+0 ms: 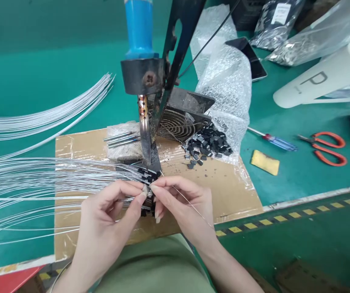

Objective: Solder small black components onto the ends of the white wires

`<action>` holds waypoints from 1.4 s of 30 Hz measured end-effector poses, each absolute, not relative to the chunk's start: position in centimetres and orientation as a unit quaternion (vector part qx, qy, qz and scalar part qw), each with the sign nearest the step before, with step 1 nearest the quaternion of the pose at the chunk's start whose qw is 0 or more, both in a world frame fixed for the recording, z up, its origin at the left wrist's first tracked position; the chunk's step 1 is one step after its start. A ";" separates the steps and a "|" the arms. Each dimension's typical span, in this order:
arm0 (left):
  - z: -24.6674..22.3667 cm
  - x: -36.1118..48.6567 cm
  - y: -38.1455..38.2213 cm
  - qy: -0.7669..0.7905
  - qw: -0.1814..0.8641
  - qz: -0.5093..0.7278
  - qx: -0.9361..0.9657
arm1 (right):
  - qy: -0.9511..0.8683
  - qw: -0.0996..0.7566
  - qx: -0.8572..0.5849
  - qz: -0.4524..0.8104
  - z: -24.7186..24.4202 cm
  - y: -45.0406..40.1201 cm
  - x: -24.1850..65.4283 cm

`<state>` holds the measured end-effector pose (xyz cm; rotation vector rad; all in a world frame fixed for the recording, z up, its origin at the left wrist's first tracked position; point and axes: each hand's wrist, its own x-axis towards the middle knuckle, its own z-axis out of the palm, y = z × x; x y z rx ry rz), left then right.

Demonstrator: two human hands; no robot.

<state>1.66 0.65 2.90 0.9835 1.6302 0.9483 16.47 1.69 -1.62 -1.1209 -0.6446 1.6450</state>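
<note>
My left hand point(110, 221) and my right hand point(187, 207) meet fingertip to fingertip in front of the soldering iron. Each pinches with thumb and forefinger; the tiny piece between the fingertips is too small to name. Thin silvery wire point(190, 203) runs across my right hand to its wrist. White wires point(95, 175) come in from the left, passing behind and under my left hand. Their right ends lie among small black pieces point(150, 174) just beyond my fingers. Above them the blue-handled soldering iron point(145, 134) points down, clamped in a black stand point(178, 40).
On the cardboard point(224, 195) lie a heap of small black parts point(211, 140) and metal rods point(121, 139). A round fan grille point(175, 122) stands behind. To the right are bubble wrap point(230, 81), a yellow sponge point(265, 162), a screwdriver point(280, 142) and orange-handled scissors point(327, 146).
</note>
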 end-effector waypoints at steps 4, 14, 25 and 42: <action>2.9 1.8 0.8 0.663 0.496 0.397 0.395 | -0.267 0.490 -0.468 0.686 -1.7 1.8 16.5; 2.8 1.6 1.0 0.666 0.499 0.392 0.392 | -0.276 0.474 -0.482 0.683 -1.6 1.8 16.7; 2.1 1.5 1.3 0.654 0.500 0.405 0.398 | -0.318 0.474 -0.502 0.650 -1.9 1.6 16.7; 1.6 0.9 2.9 0.651 0.481 0.374 0.452 | -0.531 0.415 -0.536 0.508 -0.8 1.5 19.2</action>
